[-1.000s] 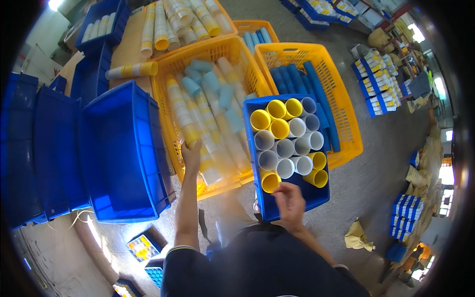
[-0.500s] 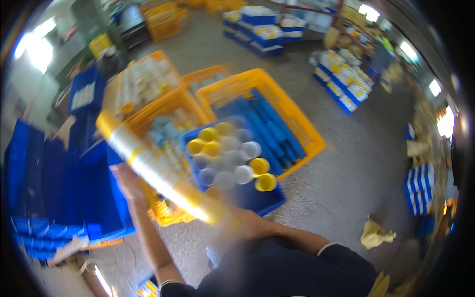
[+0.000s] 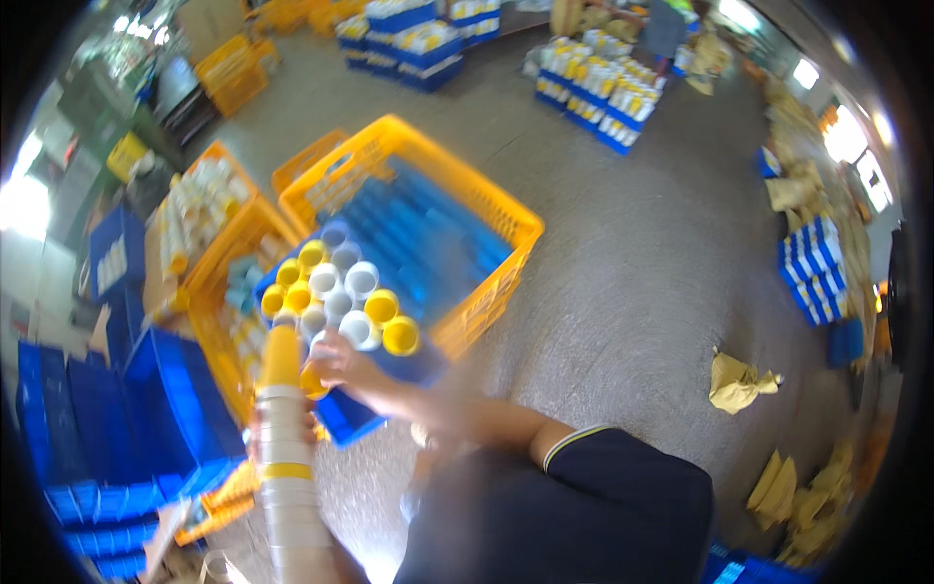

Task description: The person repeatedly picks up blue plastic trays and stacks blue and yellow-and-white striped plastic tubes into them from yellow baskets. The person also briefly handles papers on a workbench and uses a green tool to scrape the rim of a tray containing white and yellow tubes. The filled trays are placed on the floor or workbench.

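My left hand (image 3: 309,426) is wrapped round a long stack of white and yellow plastic cups (image 3: 287,438), which stands steeply in front of me with a yellow end on top. Beside that top end, my right hand (image 3: 350,368) is closed on a yellow cup (image 3: 313,382) at the near corner of a blue bin (image 3: 355,419). Motion blur softens its fingertips. Rows of white cups (image 3: 360,280) and yellow cups (image 3: 400,336) stand in the bin with their round mouths up.
Behind the bin is a yellow crate (image 3: 486,302) of blue pieces. Further yellow crates (image 3: 216,292) with cups stand at the left, near several blue bins (image 3: 185,399). Filled blue boxes (image 3: 593,122) stand on the floor farther off. A tan sack (image 3: 736,382) lies at the right.
The stack has swung from a slant across the view to nearly upright in my left hand. My right hand has left its lower end and reached to the cups in the bin. The view has turned.
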